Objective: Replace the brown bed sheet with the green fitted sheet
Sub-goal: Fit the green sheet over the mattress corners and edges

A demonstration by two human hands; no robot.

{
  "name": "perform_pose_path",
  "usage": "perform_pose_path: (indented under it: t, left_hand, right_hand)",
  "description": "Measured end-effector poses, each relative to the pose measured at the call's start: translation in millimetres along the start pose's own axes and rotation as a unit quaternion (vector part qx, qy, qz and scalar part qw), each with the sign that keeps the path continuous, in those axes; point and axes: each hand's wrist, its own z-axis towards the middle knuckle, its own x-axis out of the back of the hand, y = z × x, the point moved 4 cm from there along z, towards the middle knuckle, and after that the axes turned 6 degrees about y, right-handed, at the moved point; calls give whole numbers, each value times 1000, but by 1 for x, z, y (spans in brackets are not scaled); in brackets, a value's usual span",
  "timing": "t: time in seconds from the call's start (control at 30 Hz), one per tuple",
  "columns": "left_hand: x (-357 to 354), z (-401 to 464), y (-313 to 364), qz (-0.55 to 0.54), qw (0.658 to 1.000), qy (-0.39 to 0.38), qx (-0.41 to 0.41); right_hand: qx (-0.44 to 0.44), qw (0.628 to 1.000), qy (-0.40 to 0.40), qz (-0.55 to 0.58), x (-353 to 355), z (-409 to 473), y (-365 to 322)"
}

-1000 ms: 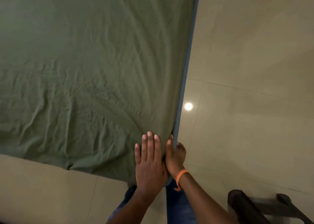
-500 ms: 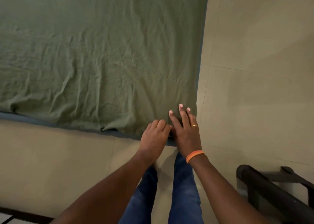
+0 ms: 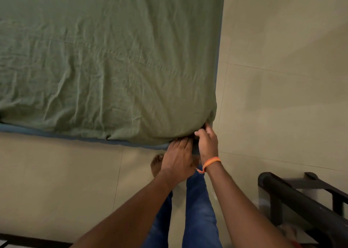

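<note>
Both hands dropped to corner | left hand (image 3: 178,158), right hand (image 3: 207,143) gripping green sheet (image 3: 113,69)

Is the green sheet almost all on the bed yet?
Nearly. The green sheet already covers the top. Both hands, left hand and right hand, are working its hem at the near corner. Left: the blue mattress edge still shows along the near side, and wrinkles need smoothing.

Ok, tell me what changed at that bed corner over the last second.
Both hands dropped from lying on top of the green fitted sheet to its hem at the corner. The left hand now reaches under the edge; the right hand has curled its fingers round the corner fabric. The sheet stays spread and wrinkled, with the blue mattress edge still showing.
</note>
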Motion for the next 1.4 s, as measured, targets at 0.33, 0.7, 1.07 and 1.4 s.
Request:
perform_pose_path:
  t: [0.33,0.7,1.07,1.4]
  left_hand:
    - [-8,58,22,58,975,-211,42]
    - [5,42,46,159,984,-77,-27]
    - [57,92,16,167,972,166,-7]
    - [40,81,9,173,966,179,-69]
  right_hand:
    - [-170,965,-164,-119,10,39,-14]
    - [-66,913,-250,-316,15,75,-35]
    - [-148,960,-183,149,-1,75,-62]
    - [-223,933,-187,209,-15,107,-54]
